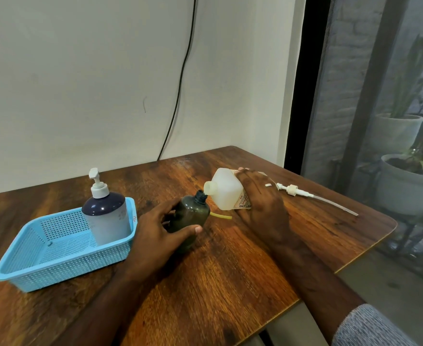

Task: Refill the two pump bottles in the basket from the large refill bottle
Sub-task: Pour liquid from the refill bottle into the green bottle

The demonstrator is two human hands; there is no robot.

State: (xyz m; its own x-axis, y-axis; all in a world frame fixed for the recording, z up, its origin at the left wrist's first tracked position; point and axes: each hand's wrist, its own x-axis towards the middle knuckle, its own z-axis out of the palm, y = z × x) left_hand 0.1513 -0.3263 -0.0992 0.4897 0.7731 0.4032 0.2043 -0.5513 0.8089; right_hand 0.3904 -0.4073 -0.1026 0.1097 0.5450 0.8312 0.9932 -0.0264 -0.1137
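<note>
Spout of tilted translucent white plastic refill bottle (226, 189) touches open neck of dark olive plastic bottle (189, 221) at frame centre | right hand (260, 196) grasps refill bottle | left hand (155, 231) grasps olive bottle

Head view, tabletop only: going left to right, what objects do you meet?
Blue basket → white-pump bottle standing in it → dark bottle in the left hand → tilted refill bottle in the right hand → loose pump.

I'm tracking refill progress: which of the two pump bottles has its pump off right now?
The small dark bottle in the left hand; the bottle in the basket keeps its white pump.
</note>
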